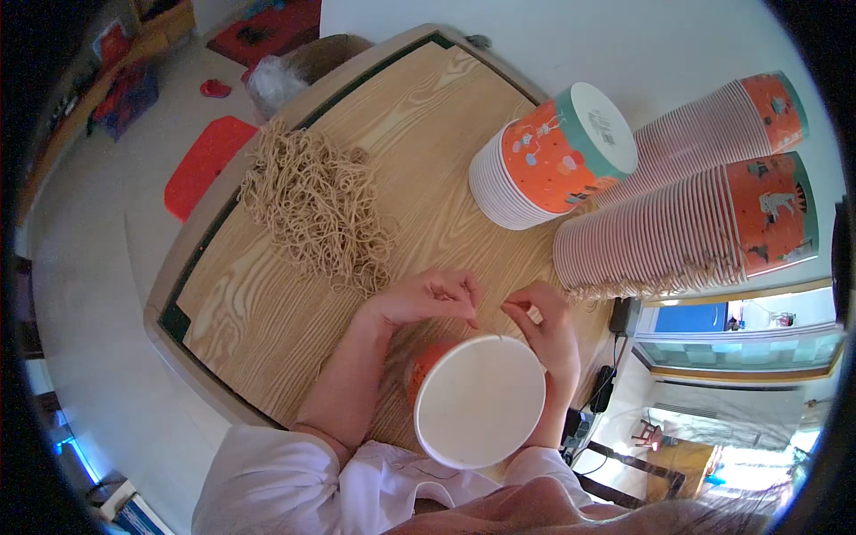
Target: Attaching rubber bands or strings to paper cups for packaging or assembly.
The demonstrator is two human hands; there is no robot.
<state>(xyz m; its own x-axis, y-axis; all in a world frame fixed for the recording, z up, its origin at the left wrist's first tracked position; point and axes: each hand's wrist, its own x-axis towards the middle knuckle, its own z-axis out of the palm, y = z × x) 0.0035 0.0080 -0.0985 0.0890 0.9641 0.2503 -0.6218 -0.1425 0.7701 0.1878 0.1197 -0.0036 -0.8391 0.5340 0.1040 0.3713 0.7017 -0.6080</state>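
A white-lined paper bucket (481,403) with an orange outside stands tilted close to my body, its open mouth toward me. Just beyond its rim, my left hand (430,296) has its fingers curled and pinched. Across a small gap, my right hand (546,328) pinches thumb and forefinger together. Anything thin between those fingertips is too small to make out. Left of my hands lies a tangled heap of tan string (312,205). Beyond them, a short stack of paper buckets (557,156) rests bottom up.
Two long stacks of paper buckets, a nearer one (660,223) and a farther one (700,134), lie along the wooden table's (419,107) right side. Tan strands fringe the nearer stack. A red stool (209,165) stands off the left edge. Black adapters (603,388) and cables hang at right.
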